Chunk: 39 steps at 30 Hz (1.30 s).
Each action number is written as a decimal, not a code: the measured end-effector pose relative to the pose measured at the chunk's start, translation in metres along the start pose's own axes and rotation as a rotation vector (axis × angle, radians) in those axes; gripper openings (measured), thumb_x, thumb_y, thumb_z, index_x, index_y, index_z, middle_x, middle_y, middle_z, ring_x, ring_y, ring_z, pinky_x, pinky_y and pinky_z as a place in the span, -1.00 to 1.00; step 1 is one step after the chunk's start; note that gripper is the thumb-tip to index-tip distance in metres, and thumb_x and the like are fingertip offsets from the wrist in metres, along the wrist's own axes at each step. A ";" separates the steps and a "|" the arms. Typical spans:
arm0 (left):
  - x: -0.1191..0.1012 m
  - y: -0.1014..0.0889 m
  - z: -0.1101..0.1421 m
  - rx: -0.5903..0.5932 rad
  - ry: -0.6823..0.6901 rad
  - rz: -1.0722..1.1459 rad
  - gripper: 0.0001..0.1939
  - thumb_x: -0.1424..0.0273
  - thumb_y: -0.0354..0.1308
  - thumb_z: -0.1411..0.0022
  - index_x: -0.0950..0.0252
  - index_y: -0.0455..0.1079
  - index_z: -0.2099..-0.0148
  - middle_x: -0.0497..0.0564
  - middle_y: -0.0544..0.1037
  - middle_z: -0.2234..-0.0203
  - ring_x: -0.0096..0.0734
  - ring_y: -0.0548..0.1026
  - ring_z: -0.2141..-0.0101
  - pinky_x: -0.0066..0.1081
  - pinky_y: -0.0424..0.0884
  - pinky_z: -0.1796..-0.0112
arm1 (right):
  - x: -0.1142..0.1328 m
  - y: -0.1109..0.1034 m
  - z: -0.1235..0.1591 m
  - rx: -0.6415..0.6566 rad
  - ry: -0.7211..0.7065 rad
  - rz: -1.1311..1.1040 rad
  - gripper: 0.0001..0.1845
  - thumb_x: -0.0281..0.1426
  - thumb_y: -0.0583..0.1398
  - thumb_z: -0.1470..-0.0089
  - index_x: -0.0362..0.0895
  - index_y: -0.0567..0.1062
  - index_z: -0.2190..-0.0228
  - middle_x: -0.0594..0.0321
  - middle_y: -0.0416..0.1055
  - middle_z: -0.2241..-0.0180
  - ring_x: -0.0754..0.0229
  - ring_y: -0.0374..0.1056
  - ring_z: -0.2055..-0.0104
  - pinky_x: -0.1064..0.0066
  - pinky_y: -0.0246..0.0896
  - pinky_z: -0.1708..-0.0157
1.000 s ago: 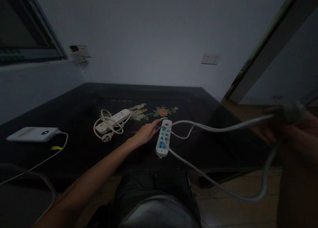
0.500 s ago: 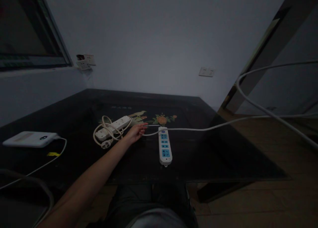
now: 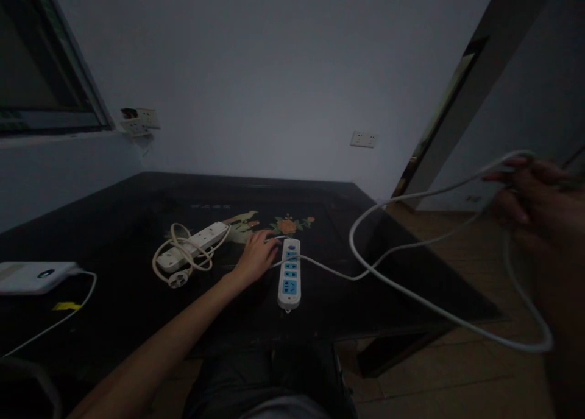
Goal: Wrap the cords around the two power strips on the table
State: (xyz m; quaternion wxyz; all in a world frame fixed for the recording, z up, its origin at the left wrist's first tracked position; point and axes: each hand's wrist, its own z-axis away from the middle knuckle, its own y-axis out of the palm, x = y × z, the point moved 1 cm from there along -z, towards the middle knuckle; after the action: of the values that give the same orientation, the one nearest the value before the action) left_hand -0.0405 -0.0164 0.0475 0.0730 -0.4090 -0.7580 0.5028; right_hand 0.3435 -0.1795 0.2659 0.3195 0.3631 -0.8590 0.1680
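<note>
A white power strip [image 3: 289,299] with blue sockets lies lengthwise on the dark table. Its white power cord [image 3: 414,293] leaves the far end, bends round at my left hand [image 3: 257,253] and crosses back over the strip to the right. The left fingers are closed on that bend, low over the tabletop beside the strip. Raised at the far right, my right hand [image 3: 539,203] grips the cord, which hangs from it in a wide loop. That hand is partly blurred. Left of my left hand lies a second white power strip [image 3: 212,234] with its cord coiled over it.
A white device [image 3: 34,278] with a thin cable rests at the table's left, near a yellow tag [image 3: 67,306]. Wall sockets [image 3: 363,139] sit above the far table edge [image 3: 247,179]. The right table edge slopes beside the tiled floor.
My right hand has come into view with the cord, whose stretched length now sags in loops. My left hand has moved closer to the power strip. The view has shifted slightly right.
</note>
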 end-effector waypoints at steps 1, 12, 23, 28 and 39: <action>-0.011 0.002 -0.002 0.035 0.064 0.036 -0.75 0.41 -0.01 -0.26 0.25 0.39 0.05 0.14 0.38 -0.01 -0.14 0.27 -0.08 -0.04 0.16 -0.08 | 0.007 0.015 0.005 -0.011 0.101 -0.116 -0.85 -0.36 0.31 0.09 -0.12 0.44 0.47 0.14 0.41 0.41 0.48 -0.06 0.75 0.45 -0.41 0.77; -0.079 0.046 -0.033 0.476 0.329 0.257 -0.65 0.23 0.06 -0.25 0.32 0.41 0.01 0.15 0.53 0.10 -0.21 0.47 0.08 -0.30 0.31 0.06 | 0.022 0.086 0.024 0.421 0.211 -0.461 -0.93 -0.39 0.16 -0.09 -0.11 0.44 0.34 0.34 0.46 0.42 0.55 -0.12 0.82 0.46 -0.37 0.73; -0.086 0.027 -0.023 0.679 0.293 0.284 -0.59 0.08 0.08 -0.19 0.30 0.51 0.43 0.00 0.52 0.58 -0.49 0.38 0.56 -0.51 0.15 0.53 | -0.041 0.086 0.022 0.571 0.369 -0.222 -0.83 -0.35 0.23 0.01 -0.15 0.43 0.32 0.30 0.43 0.47 0.52 -0.03 0.78 0.50 -0.37 0.76; -0.084 0.021 -0.025 0.661 0.261 0.454 -0.68 0.20 0.07 -0.23 0.30 0.53 0.35 -0.02 0.55 0.51 -0.49 0.42 0.49 -0.53 0.23 0.42 | -0.077 0.086 0.021 0.614 0.405 -0.155 -0.75 -0.32 0.25 0.04 -0.17 0.41 0.30 0.29 0.40 0.47 0.52 -0.05 0.77 0.51 -0.34 0.78; -0.061 -0.013 -0.033 0.412 -0.188 0.869 -0.73 0.28 0.07 -0.16 0.37 0.50 0.32 -0.07 0.38 0.64 -0.59 0.22 0.64 -0.54 0.12 0.59 | -0.101 0.077 0.039 0.748 0.499 -0.059 -0.70 -0.28 0.26 0.06 -0.19 0.43 0.28 0.20 0.46 0.38 0.54 -0.05 0.76 0.52 -0.33 0.76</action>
State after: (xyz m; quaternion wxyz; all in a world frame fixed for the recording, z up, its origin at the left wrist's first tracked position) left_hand 0.0093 -0.0371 0.0925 -0.1332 -0.6173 -0.4053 0.6610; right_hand 0.3246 -0.0953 0.1646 0.3681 0.4264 -0.6252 0.5402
